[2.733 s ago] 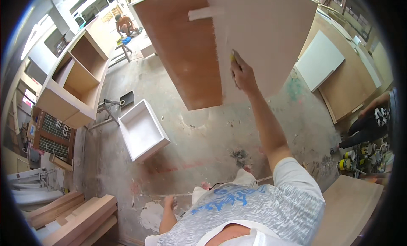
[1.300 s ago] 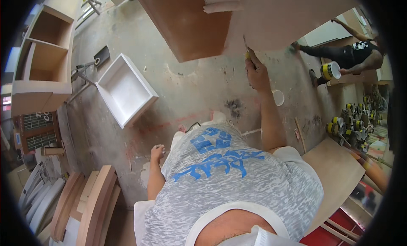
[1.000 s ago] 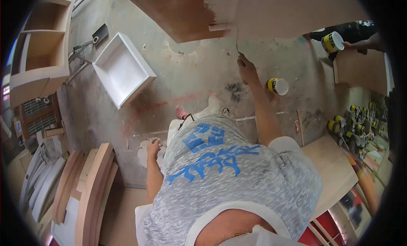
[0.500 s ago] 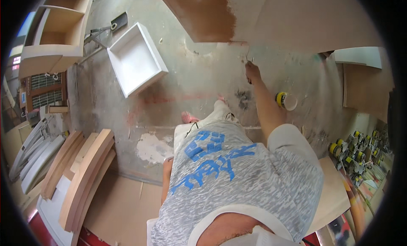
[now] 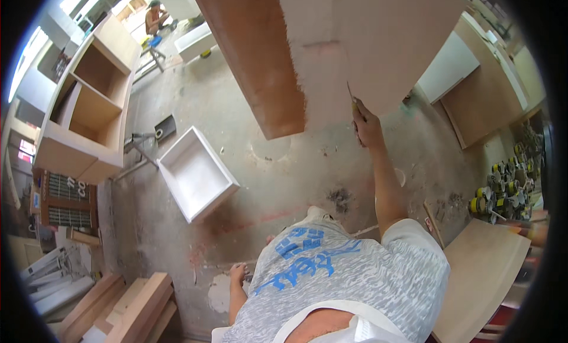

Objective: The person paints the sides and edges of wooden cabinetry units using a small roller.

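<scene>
My right hand (image 5: 368, 125) is closed round the handle of a paint roller (image 5: 322, 45). Its thin wire frame reaches up to the roller head, which rests against a large board (image 5: 390, 47). Pale paint covers most of that board, and a bare brown strip (image 5: 266, 65) with a ragged paint edge runs down its left side. Low beside my body hangs my left hand (image 5: 238, 273), its fingers loosely bent and apart, with nothing visible in them.
A white open drawer box (image 5: 198, 174) stands on the stained floor at left, near a wooden cabinet (image 5: 97, 106) on trestles. Curved wooden pieces (image 5: 139, 304) are stacked lower left. Several yellow-and-black cans (image 5: 503, 189) stand at right. Another person (image 5: 155, 18) crouches far off.
The view has tilted up, showing more of the board and the far room. My right hand and the roller have moved up the board's face. My left hand has come further into view.
</scene>
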`<state>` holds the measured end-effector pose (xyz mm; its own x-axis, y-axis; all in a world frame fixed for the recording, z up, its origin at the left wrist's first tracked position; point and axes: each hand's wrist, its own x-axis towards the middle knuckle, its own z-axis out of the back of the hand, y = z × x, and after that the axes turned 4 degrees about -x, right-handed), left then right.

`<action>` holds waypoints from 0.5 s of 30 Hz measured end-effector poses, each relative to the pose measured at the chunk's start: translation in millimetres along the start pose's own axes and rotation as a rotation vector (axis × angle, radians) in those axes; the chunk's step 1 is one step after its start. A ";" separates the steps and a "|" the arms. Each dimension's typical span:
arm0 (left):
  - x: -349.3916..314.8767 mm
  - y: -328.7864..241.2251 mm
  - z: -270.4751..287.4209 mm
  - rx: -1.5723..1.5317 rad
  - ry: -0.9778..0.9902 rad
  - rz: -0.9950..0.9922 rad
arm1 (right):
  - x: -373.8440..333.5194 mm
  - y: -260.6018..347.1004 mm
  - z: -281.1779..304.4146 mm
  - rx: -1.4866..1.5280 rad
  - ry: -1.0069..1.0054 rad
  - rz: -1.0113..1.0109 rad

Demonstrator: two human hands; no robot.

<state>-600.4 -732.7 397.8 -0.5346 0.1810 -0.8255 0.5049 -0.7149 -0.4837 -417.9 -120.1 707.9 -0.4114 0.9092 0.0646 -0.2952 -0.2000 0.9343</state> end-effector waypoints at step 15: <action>38.7 66.3 -2.6 0.140 0.109 -0.118 | 42.4 219.9 2.8 0.242 -0.198 0.417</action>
<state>-585.9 -771.3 333.0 -0.5043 0.3358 -0.7955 0.3400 -0.7696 -0.5404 -497.9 -124.6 917.0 -0.2738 0.8267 0.4915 0.0765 -0.4907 0.8680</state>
